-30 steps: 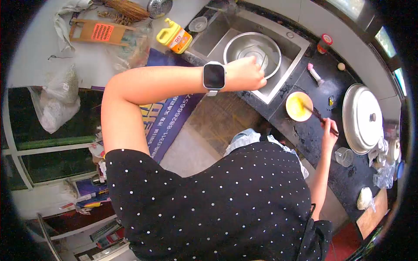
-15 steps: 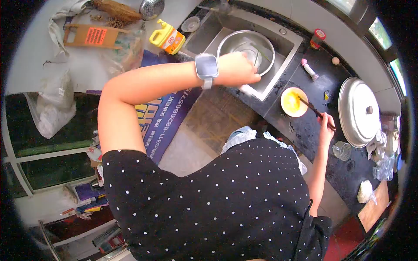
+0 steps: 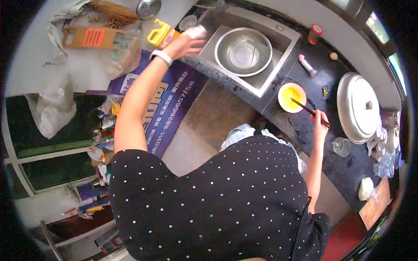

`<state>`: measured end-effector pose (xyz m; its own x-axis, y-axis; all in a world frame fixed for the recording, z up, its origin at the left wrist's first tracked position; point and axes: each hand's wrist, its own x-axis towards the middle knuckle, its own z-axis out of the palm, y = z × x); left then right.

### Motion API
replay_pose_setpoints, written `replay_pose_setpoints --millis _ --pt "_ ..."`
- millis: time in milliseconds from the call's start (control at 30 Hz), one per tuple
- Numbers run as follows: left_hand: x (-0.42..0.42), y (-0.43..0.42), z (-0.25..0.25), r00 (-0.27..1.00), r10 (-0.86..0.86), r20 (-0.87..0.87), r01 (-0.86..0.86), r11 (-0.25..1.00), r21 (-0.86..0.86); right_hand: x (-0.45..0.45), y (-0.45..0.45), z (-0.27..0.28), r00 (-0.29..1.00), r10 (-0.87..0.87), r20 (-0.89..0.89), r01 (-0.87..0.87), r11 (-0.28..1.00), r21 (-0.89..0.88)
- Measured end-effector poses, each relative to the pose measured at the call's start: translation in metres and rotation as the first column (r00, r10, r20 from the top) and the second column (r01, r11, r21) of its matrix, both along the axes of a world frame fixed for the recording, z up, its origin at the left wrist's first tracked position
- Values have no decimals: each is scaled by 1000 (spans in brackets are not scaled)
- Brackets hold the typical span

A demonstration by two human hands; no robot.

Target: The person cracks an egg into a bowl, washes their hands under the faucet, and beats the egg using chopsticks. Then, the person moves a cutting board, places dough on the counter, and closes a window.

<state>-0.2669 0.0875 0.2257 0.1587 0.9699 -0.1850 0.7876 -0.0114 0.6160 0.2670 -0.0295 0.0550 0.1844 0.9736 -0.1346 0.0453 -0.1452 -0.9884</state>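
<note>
My right hand (image 3: 320, 118) is closed around a pair of dark chopsticks (image 3: 305, 107). Their tips dip into yellow beaten egg (image 3: 291, 98) in a small bowl (image 3: 280, 102) on the counter. My left hand (image 3: 185, 45) is stretched out at the sink's left end, beside a yellow jug (image 3: 159, 35) with an orange label, partly hiding it. A small white object (image 3: 197, 32), blurred, appears held at its fingertips; its kind cannot be told. A steel basin (image 3: 220, 63) sits in the sink (image 3: 266, 85) to the right of that hand.
On the dark counter (image 3: 283, 71) stand a red-lidded jar (image 3: 315, 34), an egg (image 3: 333, 56), a pink-and-white tube (image 3: 307, 65), a large steel lid (image 3: 359, 106) and a clear cup (image 3: 342, 147). A wooden board (image 3: 376, 204) lies at the far right. A purple printed sheet (image 3: 174, 102) hangs below my left hand.
My left hand has swung left from above the basin to beside the yellow jug, uncovering the basin. My right hand has shifted slightly left, with the chopsticks still in the egg.
</note>
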Motion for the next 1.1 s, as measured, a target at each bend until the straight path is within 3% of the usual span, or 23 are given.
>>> replay_pose_setpoints --millis 67,100,133,200,300,600,700,800,933,1033,1067,1100 --pt "25 -12 31 986 -80 148 110 973 -205 3 1 0 1000 -17 -20 16 1000 -24" --pt "30 -21 27 735 -460 -498 379 888 -260 3 1 2 1000 -13 -21 12 999 -47" --pt "31 -28 28 97 -601 -793 573 685 -449 5 2 2 1000 -14 -28 13 999 -41" --pt "36 -36 31 208 -508 -836 826 549 -129 6 3 -1 999 -14 -52 13 1000 -28" --pt "75 -41 52 95 -306 -947 794 597 -113 10 1 -3 1000 4 -21 -5 999 -39" --pt "165 -55 75 117 -358 -926 940 340 -12 9 2 -1 999 31 36 -30 999 -16" --pt "171 -52 70 94 -367 -925 944 327 -34 4 2 18 996 29 -86 -37 995 -94" --pt "173 -49 67 83 -369 -926 948 316 -41 6 4 3 999 -42 22 40 994 104" --pt "178 -44 69 40 -411 -911 936 335 -110 9 5 -1 996 66 57 -67 997 24" --pt "177 -35 73 287 -711 -642 852 496 -167 4 7 5 996 94 -9 -94 995 -20" --pt "178 -32 76 564 -795 -222 748 606 -270 4 8 6 997 79 -11 -79 997 -12" --pt "181 -28 79 750 -623 220 649 632 -423 4 8 7 998 65 -13 -65 998 -4"
